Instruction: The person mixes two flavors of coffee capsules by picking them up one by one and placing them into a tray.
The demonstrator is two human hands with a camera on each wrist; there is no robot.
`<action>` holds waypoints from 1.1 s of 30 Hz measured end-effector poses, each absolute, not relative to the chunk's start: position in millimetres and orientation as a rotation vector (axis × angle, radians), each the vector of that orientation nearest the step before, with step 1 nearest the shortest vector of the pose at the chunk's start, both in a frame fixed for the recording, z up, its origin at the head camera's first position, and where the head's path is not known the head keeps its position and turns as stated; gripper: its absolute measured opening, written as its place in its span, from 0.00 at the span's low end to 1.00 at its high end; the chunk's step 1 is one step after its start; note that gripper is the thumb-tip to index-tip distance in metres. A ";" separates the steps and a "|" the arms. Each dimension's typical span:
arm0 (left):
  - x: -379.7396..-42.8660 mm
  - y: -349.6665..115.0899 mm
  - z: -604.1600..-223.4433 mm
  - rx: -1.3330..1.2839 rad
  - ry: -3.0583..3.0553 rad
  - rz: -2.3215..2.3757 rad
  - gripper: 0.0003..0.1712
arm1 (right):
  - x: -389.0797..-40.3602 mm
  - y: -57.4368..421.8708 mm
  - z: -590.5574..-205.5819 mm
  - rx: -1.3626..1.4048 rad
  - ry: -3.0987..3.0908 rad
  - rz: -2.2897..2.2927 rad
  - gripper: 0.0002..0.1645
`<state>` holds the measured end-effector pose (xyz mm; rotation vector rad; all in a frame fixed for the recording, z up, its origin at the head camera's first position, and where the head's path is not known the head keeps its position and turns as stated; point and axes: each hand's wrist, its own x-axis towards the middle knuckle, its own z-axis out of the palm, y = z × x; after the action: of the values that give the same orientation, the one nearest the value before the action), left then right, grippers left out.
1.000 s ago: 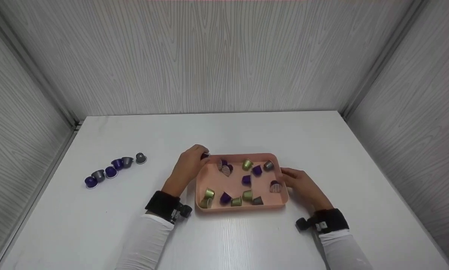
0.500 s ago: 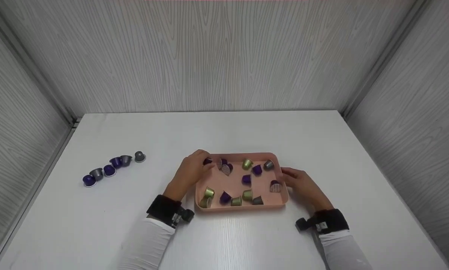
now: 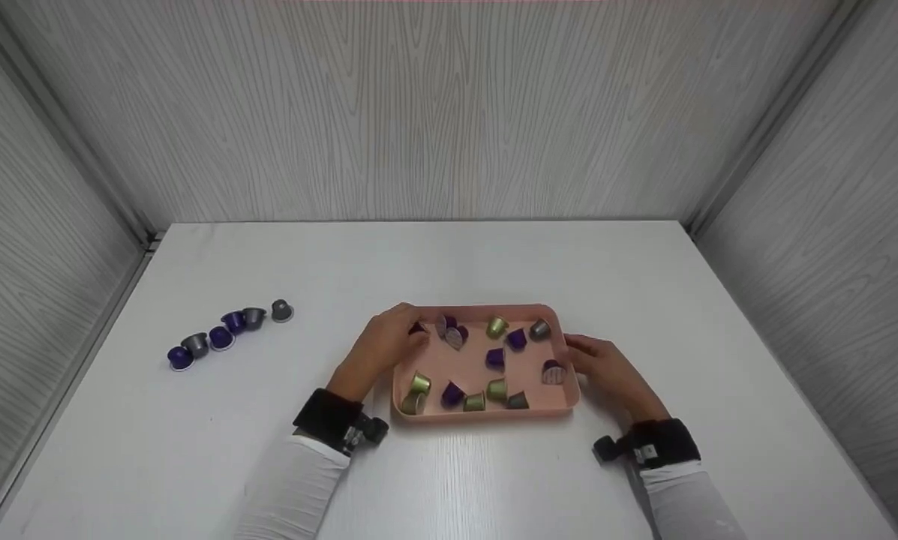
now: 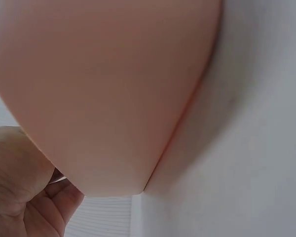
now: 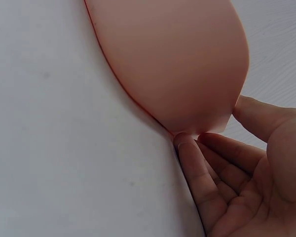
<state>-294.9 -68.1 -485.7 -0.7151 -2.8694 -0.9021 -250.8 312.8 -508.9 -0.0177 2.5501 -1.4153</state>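
A shallow pink tray (image 3: pixel 460 366) stands on the white table, with several coffee capsules in purple, green and grey scattered inside. Over its far left corner, my left hand (image 3: pixel 379 345) pinches a dark purple coffee capsule (image 3: pixel 417 328). That capsule is mostly hidden by the fingers; the left wrist view shows only a bit of its pale rim between thumb and fingers. My right hand (image 3: pixel 610 373) holds the tray's right side. Seen from the right wrist, the thumb (image 5: pixel 264 118) lies against the tray's upper edge and the fingertips touch the outer wall lower down.
Left of the tray, purple and grey capsules form a slanting row (image 3: pixel 220 337) on the table (image 3: pixel 268 435), the grey capsule (image 3: pixel 281 310) at its far end standing slightly apart. Pale wood-grain panels (image 3: pixel 449 112) enclose the back and both sides.
My left hand has moved slightly right and toward me, bringing the capsule from the tray's rim to inside the corner. The right hand keeps its place on the tray.
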 end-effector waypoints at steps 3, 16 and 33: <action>-294.2 -68.4 -486.3 -0.732 -2.867 -0.923 0.20 | -251.0 312.6 -510.5 -0.005 2.551 -1.411 0.39; -282.7 -89.9 -478.4 -0.761 -2.670 -0.810 0.13 | -250.8 309.1 -506.8 -0.049 2.558 -1.421 0.36; -284.4 -142.1 -487.1 -0.485 -2.757 -0.606 0.20 | -248.6 313.2 -508.2 -0.023 2.556 -1.410 0.35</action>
<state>-284.4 -142.1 -487.1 -0.4852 -2.7565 -0.6055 -248.6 313.2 -508.2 -0.0231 2.5564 -1.4101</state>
